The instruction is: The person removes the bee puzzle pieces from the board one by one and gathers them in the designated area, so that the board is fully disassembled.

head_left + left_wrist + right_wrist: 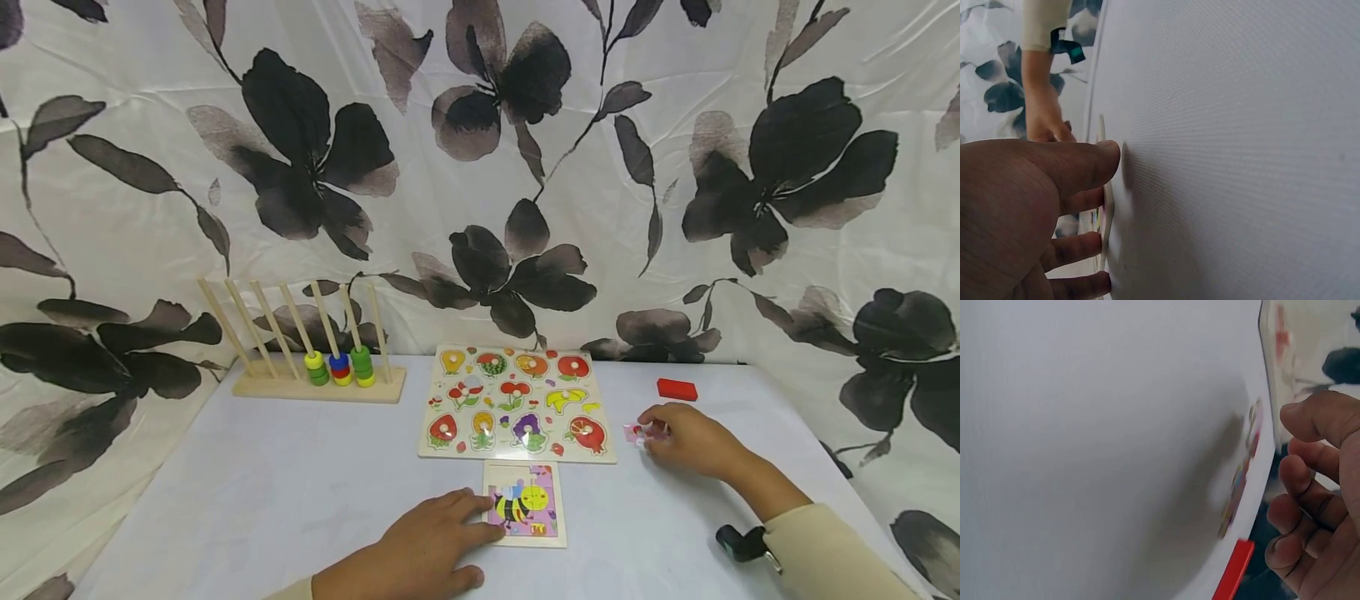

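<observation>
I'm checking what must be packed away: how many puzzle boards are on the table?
2: the bee puzzle, at the fingertips of the left hand, and the fruit puzzle, just beyond it. None appears hidden.

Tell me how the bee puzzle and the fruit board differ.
The fruit board is much larger than the bee puzzle. The bee puzzle shows one bee with a bare patch above it; the fruit board shows many separate fruits. The left hand touches the bee puzzle, while neither hand touches the fruit board. Both lie flat on the white tabletop.
</observation>
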`<state>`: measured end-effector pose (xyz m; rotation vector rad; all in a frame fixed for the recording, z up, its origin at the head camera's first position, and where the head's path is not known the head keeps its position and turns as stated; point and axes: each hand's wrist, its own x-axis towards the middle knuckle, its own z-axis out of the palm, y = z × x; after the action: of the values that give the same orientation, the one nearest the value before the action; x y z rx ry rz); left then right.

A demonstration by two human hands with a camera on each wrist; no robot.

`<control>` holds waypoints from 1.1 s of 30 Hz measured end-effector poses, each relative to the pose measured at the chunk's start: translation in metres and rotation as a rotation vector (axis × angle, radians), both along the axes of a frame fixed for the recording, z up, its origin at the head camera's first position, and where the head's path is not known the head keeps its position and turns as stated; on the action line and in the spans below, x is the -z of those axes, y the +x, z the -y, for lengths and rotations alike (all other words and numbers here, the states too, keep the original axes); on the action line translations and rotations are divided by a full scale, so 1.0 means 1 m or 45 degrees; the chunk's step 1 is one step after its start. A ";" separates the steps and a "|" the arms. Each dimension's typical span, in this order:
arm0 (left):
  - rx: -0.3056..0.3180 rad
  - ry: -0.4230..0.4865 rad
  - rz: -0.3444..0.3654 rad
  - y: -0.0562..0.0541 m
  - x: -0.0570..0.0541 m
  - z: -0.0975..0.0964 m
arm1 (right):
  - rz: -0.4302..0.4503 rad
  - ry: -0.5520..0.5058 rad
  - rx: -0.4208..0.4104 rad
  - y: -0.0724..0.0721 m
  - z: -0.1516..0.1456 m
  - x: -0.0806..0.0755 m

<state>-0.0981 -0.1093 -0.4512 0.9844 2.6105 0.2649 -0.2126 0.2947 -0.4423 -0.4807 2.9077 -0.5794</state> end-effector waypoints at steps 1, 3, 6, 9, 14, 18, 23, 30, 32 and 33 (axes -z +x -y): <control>0.001 0.000 0.002 0.000 0.000 0.000 | -0.005 0.001 -0.011 0.001 0.004 0.000; 0.002 -0.001 0.005 0.000 0.000 0.000 | -0.009 0.007 -0.016 0.004 0.012 0.000; -0.001 -0.004 0.012 0.000 0.000 -0.001 | -0.018 0.016 -0.014 0.008 0.024 0.000; -0.005 -0.002 0.016 0.000 -0.001 -0.001 | -0.013 0.035 0.004 0.013 0.037 -0.001; 0.002 0.003 0.012 0.000 -0.001 -0.001 | -0.024 0.052 -0.015 0.020 0.055 0.001; 0.009 0.002 0.002 0.000 0.000 0.000 | -0.044 0.032 -0.050 0.025 0.068 0.002; 0.010 -0.002 -0.001 -0.001 0.000 0.000 | -0.027 -0.004 -0.069 0.033 0.083 0.002; 0.006 -0.010 -0.013 -0.001 0.000 -0.001 | 0.013 -0.009 -0.142 0.040 0.103 0.005; 0.002 -0.009 -0.014 -0.001 0.000 -0.001 | 0.015 -0.004 -0.165 0.042 0.107 0.006; -0.001 -0.009 -0.012 -0.001 0.000 -0.001 | 0.014 0.001 -0.176 0.042 0.109 0.007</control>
<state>-0.0988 -0.1079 -0.4511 0.9845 2.6187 0.2513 -0.1704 0.1862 -0.4497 -0.6700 2.8353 -0.5588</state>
